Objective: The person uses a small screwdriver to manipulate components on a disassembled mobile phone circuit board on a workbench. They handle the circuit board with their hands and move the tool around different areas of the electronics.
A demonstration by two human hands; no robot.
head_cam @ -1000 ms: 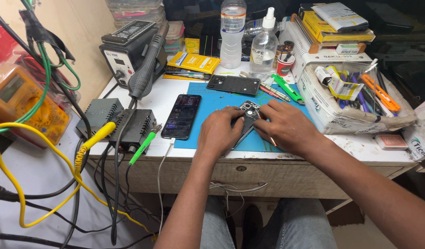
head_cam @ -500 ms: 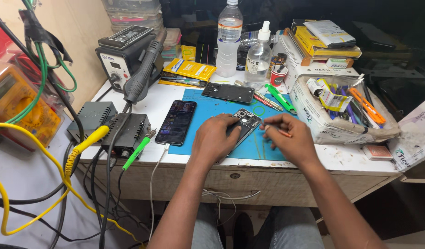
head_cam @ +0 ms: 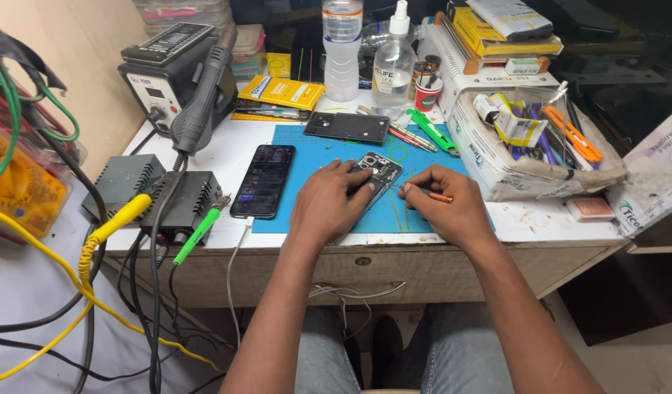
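Observation:
An opened phone point(head_cam: 377, 172) with its inner parts showing lies on the blue work mat point(head_cam: 328, 149). My left hand point(head_cam: 327, 206) rests flat on its lower half and pins it down. To the right, my right hand point(head_cam: 447, 204) pinches a thin orange-handled screwdriver point(head_cam: 428, 194), its tip pointing left toward the phone's edge. The removed black back cover point(head_cam: 347, 126) lies at the mat's far edge. A second phone point(head_cam: 263, 180) with a lit screen sits at the mat's left border, a white cable running from its near end.
A hot-air station point(head_cam: 168, 73) with its handpiece point(head_cam: 201, 102) stands at the back left, two black boxes point(head_cam: 161, 193) with green and yellow probes in front. Bottles point(head_cam: 343, 47), a green tool point(head_cam: 432, 131) and a tool-filled tray point(head_cam: 529, 146) line the back and right.
The view has shifted lower and closer. My left hand now lies flat on the opened phone, and my right hand has drawn back right with the screwdriver.

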